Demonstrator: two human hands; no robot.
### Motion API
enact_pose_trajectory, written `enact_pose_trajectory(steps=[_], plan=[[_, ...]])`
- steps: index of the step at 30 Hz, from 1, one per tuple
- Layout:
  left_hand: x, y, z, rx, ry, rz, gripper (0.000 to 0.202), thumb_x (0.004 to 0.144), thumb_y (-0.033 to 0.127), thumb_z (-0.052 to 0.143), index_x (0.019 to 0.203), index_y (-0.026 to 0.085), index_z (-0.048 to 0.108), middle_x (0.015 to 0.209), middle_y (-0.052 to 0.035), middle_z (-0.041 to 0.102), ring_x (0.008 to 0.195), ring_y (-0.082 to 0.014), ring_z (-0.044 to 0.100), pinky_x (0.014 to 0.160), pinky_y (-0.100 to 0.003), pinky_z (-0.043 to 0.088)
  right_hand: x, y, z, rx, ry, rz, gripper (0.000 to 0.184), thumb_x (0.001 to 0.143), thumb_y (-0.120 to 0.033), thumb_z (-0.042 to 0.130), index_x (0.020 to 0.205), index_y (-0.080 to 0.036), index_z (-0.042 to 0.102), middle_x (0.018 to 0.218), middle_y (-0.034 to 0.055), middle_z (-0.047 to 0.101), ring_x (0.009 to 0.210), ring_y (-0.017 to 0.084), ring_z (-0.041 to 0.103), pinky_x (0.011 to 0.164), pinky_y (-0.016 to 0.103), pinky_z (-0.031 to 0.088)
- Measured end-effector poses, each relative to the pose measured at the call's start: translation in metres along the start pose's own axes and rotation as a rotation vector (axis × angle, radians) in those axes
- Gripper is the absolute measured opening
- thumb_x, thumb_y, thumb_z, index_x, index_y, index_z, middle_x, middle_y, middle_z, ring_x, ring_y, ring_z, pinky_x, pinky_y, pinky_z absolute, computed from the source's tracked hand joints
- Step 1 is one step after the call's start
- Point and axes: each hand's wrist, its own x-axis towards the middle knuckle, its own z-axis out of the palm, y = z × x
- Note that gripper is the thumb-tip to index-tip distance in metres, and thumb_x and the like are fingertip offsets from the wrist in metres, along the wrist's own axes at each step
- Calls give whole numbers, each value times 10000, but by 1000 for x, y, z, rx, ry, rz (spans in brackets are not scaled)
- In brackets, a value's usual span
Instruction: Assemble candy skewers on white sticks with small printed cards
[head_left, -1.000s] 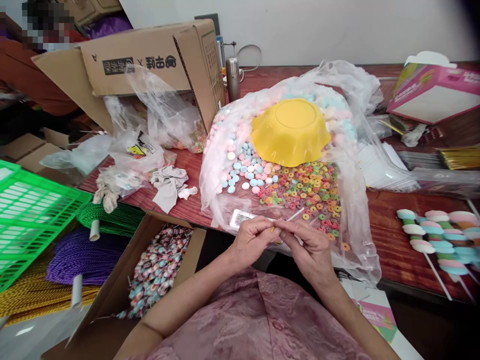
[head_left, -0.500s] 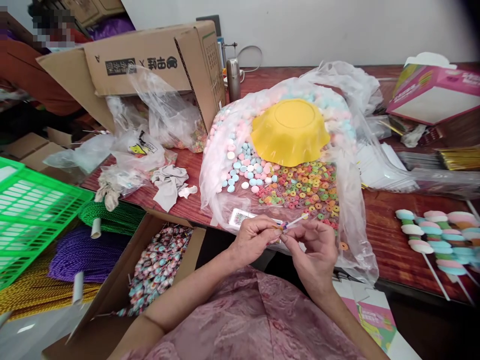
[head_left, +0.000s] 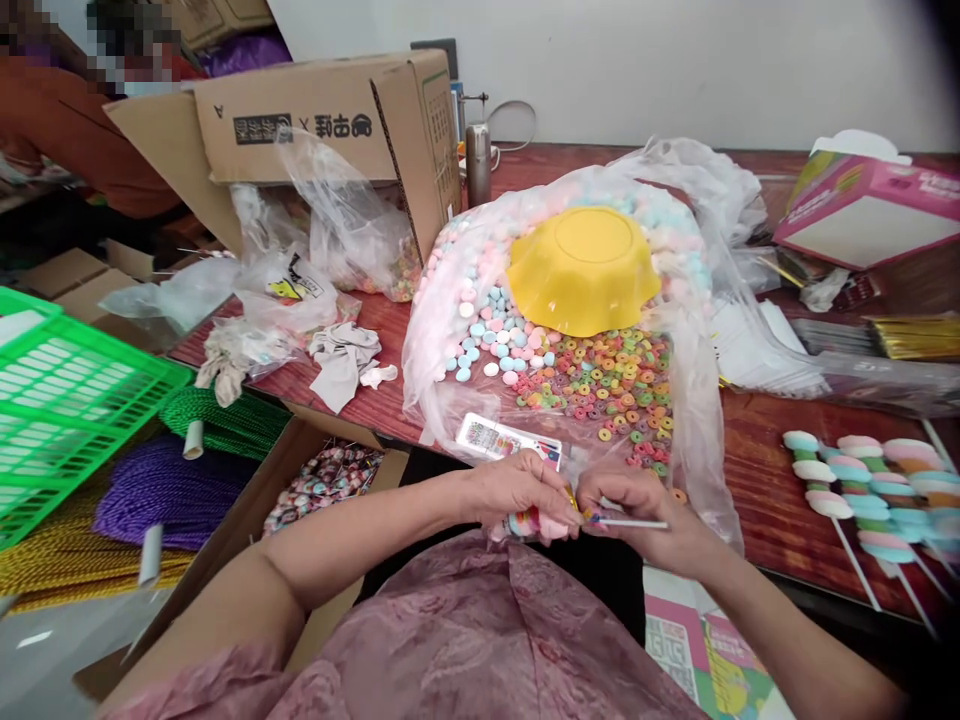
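My left hand point(head_left: 525, 490) is closed around a wrapped marshmallow candy skewer point(head_left: 551, 526), in pink, white and blue, low in front of my body. Its white stick point(head_left: 634, 523) points right, passing in front of my right hand point(head_left: 634, 500). The fingers of my right hand are pinched together at the wrapper's neck, where a small gold twist tie point(head_left: 571, 497) shows between the two hands. Fingertips hide most of the tie. A printed white card or packet point(head_left: 510, 440) lies just beyond my left hand.
A clear plastic bag point(head_left: 694, 430) on the table holds marshmallows point(head_left: 491, 350), gummy rings point(head_left: 619, 390) and an upturned yellow bowl point(head_left: 585, 270). Unwrapped skewers point(head_left: 855, 485) lie right. Left are a carton of wrapped skewers point(head_left: 322, 485), twist-tie bundles point(head_left: 172, 500) and a green basket point(head_left: 90, 400). Another person sits far left.
Both hands have come lower and nearer my body. The stick has swung from slanting upward to level, pointing right. More of the wrapped marshmallows shows below my left hand.
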Motion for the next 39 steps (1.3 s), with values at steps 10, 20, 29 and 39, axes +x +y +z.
enact_pose_trajectory(steps=[10, 20, 29, 39], plan=[[9, 0, -20, 29, -405, -293, 283, 491, 243, 908, 677, 101, 749, 645, -58, 696, 529, -152, 615, 447, -216, 551, -3, -31, 6, -886, -98, -781, 344, 1003, -103, 278, 1084, -53, 608, 850, 110, 633, 816, 207, 572, 718, 375, 440], [7, 18, -12, 222, -550, -264, 390, 407, 415, 980, 613, 185, 742, 608, -40, 680, 515, -202, 613, 433, -297, 513, 0, -35, 17, -848, -85, -783, 256, 974, -88, 378, 923, -129, 626, 1020, 79, 666, 904, 196, 590, 679, 341, 437], [-25, 67, -9, 1522, -43, 499, 191, 730, 257, 805, 600, 170, 696, 602, -49, 631, 578, -188, 562, 530, -296, 398, 8, -29, 23, -1296, -40, -576, 231, 926, -59, 384, 816, -140, 570, 709, 58, 518, 633, 191, 432, 631, 353, 268], [-32, 5, 3, 1328, 486, 861, 266, 978, 300, 522, 1026, 95, 685, 983, -146, 655, 884, -247, 581, 745, -368, 453, 43, -28, -30, -1354, 575, -350, 167, 952, -180, 494, 790, -165, 533, 681, 38, 563, 629, 158, 523, 579, 312, 329]])
